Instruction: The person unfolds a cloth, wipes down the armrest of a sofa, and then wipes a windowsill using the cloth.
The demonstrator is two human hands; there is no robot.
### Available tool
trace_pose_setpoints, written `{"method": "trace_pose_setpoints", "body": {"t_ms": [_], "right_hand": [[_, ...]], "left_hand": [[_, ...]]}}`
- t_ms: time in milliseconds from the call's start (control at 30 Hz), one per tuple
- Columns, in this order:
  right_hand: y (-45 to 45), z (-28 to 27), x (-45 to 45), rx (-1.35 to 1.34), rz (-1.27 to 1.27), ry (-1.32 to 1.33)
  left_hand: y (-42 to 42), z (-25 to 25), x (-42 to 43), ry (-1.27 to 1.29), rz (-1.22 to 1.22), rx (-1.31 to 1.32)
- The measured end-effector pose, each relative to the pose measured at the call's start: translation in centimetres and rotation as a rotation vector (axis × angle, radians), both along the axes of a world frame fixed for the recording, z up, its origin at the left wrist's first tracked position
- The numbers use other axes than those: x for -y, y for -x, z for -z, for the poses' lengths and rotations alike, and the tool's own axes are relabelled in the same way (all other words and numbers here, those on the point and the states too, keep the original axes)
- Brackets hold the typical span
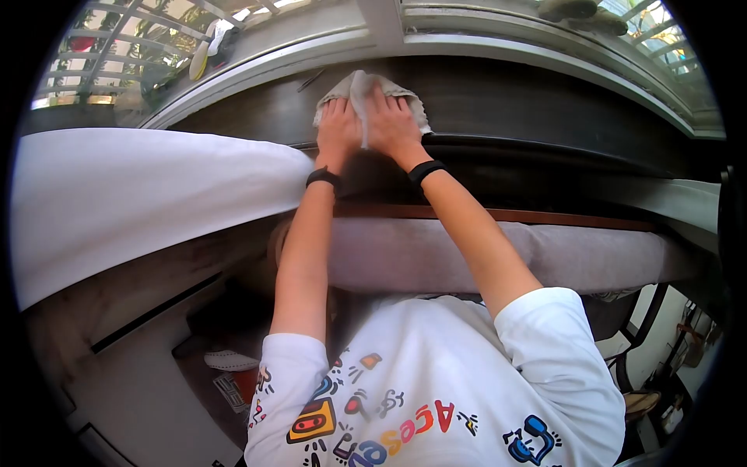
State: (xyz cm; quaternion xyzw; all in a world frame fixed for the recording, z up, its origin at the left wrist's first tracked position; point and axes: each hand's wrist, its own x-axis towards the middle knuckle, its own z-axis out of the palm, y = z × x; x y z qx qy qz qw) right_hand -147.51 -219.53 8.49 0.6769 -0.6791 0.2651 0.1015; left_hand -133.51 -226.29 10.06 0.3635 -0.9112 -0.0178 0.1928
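Note:
A pale, crumpled cleaning cloth (359, 91) lies on the dark windowsill (498, 101), with a fold standing up in its middle. My left hand (340, 128) presses on the left part of the cloth, its fingers bent over it. Right beside it, my right hand (391, 124) holds the right part, fingers pointing toward the window. The thumbs are hard to make out by the fold. Both arms reach forward, with a dark band on each wrist.
A white curtain (156, 202) hangs close to my left arm. The window frame (385, 27) rises behind the sill. A padded greyish sofa back (591, 253) lies beneath my arms. A thin dark object (310, 80) rests on the sill left of the cloth.

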Motion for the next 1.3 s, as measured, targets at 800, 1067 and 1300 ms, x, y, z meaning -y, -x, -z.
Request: {"method": "trace_pose_setpoints", "body": {"t_ms": [800, 1067, 1300], "right_hand": [[-0.1, -0.1, -0.5, -0.008, 0.004, 0.017], [7.5, 1.0, -4.5, -0.028, 0.079, 0.072], [19.1, 1.1, -10.7, 0.047, 0.218, 0.057]], "left_hand": [[0.2, 0.1, -2.8, 0.154, -0.261, 0.315], [6.5, -1.2, -7.1, -0.240, -0.107, 0.296], [18.4, 2.6, -9.8, 0.031, 0.122, 0.184]]}}
